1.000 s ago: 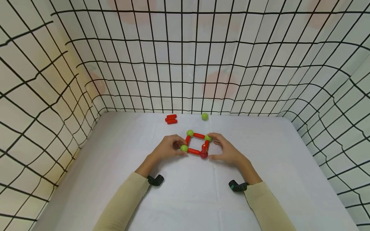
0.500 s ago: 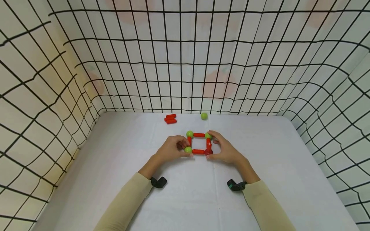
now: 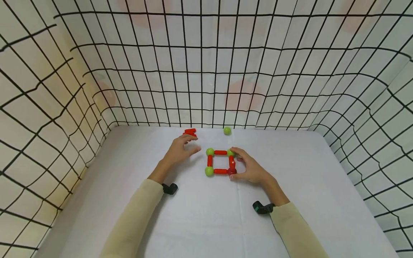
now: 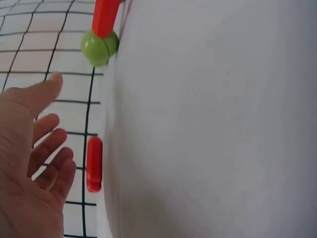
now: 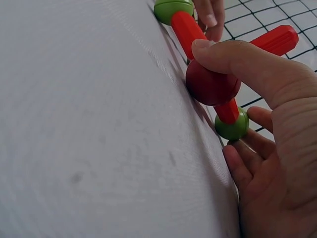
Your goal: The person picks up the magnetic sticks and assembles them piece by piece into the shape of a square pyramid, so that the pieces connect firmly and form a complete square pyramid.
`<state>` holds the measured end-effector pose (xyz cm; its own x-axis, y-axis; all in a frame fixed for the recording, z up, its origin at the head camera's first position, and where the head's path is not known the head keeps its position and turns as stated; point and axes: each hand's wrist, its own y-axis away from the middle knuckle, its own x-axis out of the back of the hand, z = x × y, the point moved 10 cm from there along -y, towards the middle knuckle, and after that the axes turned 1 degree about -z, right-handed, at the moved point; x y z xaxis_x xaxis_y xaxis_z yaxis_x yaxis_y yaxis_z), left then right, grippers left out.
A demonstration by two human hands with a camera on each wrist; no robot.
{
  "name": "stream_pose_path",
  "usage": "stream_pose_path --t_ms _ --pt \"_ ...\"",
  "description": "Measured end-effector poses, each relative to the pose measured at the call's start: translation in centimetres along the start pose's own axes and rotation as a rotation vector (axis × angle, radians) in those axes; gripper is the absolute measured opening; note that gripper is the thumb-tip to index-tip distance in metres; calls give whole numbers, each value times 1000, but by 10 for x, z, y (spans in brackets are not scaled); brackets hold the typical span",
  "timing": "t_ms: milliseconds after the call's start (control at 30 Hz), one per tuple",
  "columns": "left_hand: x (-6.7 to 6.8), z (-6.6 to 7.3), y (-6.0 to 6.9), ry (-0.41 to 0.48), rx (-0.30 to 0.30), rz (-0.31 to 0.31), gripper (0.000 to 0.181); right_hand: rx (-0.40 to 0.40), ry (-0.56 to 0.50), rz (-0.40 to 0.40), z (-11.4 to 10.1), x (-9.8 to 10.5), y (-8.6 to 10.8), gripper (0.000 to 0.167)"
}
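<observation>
The bench (image 3: 206, 218) carries the rod-and-ball square (image 3: 210, 161), with room on its near side and an edge beyond; left of it, the left grip (image 3: 178, 149) spreads unladen near red rods (image 3: 190, 130), while the right grip (image 3: 253, 170) curls around its right side.

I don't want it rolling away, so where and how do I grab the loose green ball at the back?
Probably pinch the loose green ball around its middle, from left and right, reaching down from the near side. It's round, so holding opposite sides should stop it rolling; the black net rises just behind. The left hand holds nothing, so it could try.
</observation>
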<state>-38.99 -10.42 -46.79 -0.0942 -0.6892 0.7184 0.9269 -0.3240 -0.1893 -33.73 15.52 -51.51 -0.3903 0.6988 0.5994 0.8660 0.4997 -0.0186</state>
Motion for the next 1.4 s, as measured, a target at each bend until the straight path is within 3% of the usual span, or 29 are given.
stream_pose_path --t_ms 167,500,800,967,1133,1400 --pt "7 -12 -11 -112 28 -9 51 5 -11 -5 -2 -1 1 105" --pt "-2 -27 -18 -212 85 -84 62 23 -30 -7 -5 -3 2 104" --pt "-4 -32 -16 -247 121 -53 36 26 -24 2 -5 -3 3 104" --pt "-2 -28 -12 -283 113 -23 27 6 -17 -6 -3 -2 2 105" --pt "0 -19 -2 -220 80 0 25 -17 -3 4 -3 1 2 105" --pt "-1 -13 14 15 66 34 27 21 -16 -3 -7 -2 3 104"
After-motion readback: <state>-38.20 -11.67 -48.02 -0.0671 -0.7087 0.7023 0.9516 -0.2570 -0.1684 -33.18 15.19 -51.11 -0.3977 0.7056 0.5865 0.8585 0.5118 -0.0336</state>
